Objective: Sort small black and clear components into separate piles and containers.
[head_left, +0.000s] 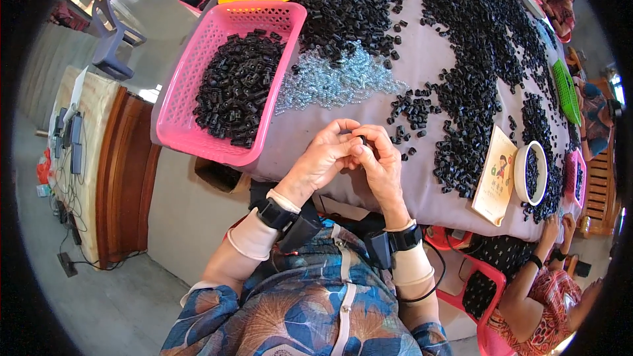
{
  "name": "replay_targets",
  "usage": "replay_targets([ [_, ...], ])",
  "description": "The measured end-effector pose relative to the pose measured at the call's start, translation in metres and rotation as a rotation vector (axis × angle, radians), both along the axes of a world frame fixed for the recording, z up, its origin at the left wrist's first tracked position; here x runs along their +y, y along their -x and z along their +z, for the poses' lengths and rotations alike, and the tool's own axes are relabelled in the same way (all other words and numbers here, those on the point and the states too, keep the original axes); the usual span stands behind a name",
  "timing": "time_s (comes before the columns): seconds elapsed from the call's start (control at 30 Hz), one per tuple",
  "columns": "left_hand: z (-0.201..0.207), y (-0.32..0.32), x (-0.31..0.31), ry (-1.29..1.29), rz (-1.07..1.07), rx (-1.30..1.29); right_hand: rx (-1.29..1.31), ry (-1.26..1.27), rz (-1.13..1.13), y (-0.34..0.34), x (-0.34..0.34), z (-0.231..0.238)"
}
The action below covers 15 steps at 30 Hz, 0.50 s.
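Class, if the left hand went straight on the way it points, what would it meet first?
Probably the right hand, whose fingers close in beside the left hand at a small dark piece; exact depth is unclear.

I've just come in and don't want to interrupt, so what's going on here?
A person's left hand and right hand meet over the table edge, a small black piece between their fingers, mostly hidden. Beyond them lies a heap of clear bluish pieces; a pink basket of black pieces stands to the left. More loose black pieces cover much of the cloth, and another person sits at the right.
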<state>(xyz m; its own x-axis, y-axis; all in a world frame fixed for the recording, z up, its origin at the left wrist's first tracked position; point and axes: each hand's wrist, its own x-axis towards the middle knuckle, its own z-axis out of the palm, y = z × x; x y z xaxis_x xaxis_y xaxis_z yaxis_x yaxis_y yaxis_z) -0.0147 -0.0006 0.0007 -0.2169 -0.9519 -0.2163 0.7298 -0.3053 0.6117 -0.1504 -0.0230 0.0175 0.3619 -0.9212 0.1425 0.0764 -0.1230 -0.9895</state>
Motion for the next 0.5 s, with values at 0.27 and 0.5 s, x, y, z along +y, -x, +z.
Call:
replay_targets([
  [0.27, 0.027, -0.002, 0.013, 0.039, 0.184, -0.174, -0.118, -0.171, -0.014, 0.004, 0.006, -0.008],
  [0.5, 0.099, -0.075, 0.005, 0.153, 0.757, -0.744, 0.114, -0.159, -0.244, 0.018, 0.005, 0.014],
])
